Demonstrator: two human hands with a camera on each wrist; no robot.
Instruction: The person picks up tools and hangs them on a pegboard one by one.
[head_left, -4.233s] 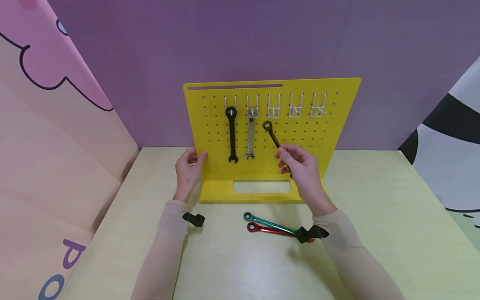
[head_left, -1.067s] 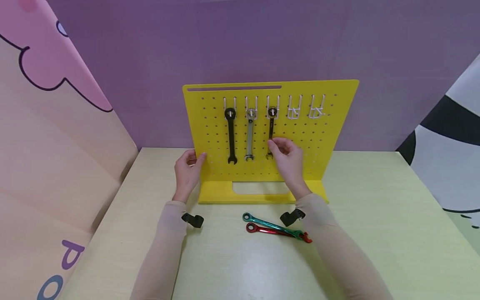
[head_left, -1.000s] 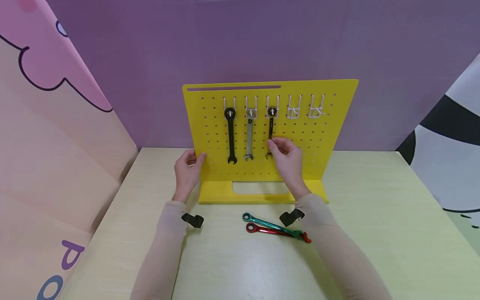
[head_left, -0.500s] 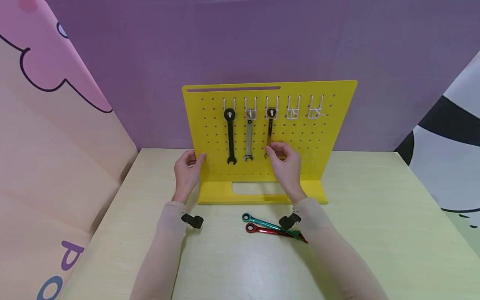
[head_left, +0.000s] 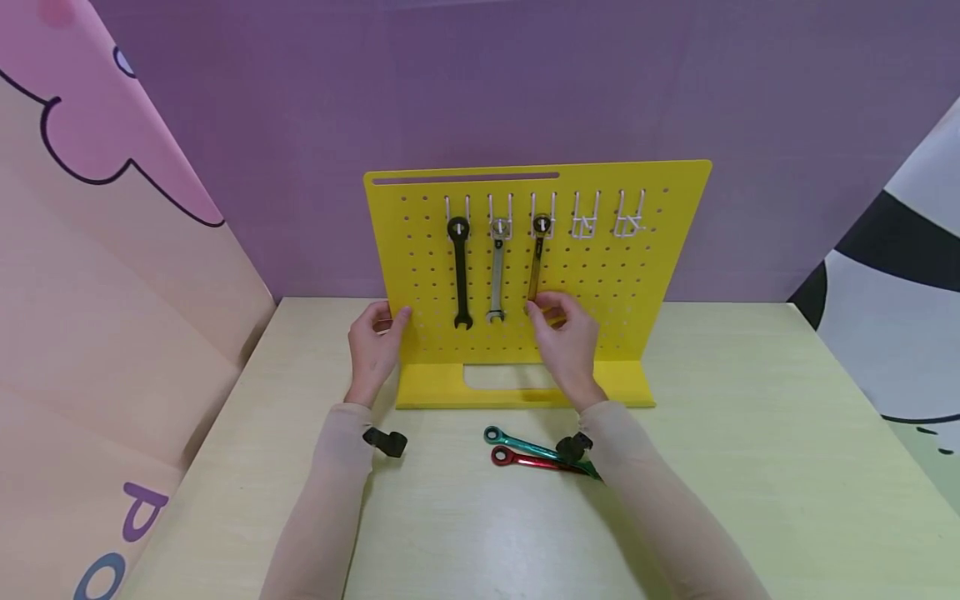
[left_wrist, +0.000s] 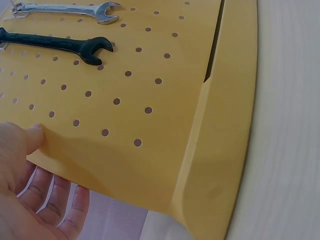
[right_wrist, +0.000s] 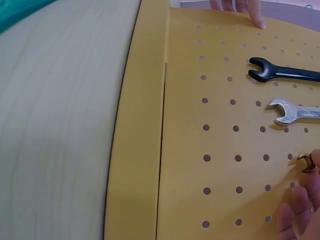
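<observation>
My left hand (head_left: 372, 350) grips the left edge of a yellow pegboard (head_left: 435, 375), thumb on the front face and fingers behind the edge. Near the board's middle, my right hand (head_left: 570, 346) pinches the lower end of a dark bronze combination wrench (head_left: 537, 262). That wrench's ring end is on the third hook, and its shaft leans slightly. Its open end (right_wrist: 306, 162) peeks out by the fingers in the right wrist view. Left of it hang a black wrench (head_left: 461, 275) and a silver wrench (head_left: 497, 271).
Two white hooks on the right, one of them a wire hook (head_left: 584, 225), carry nothing. A green wrench (head_left: 525, 446) lies across a red wrench (head_left: 517, 458) on the table before the board; the right wrist's camera partly covers them. A purple wall (head_left: 525, 83) stands behind.
The bronze wrench, earlier held tilted below the hooks, now has its ring on the third hook. My right hand has slid down its shaft, its lower end shifting left. My left hand stays put.
</observation>
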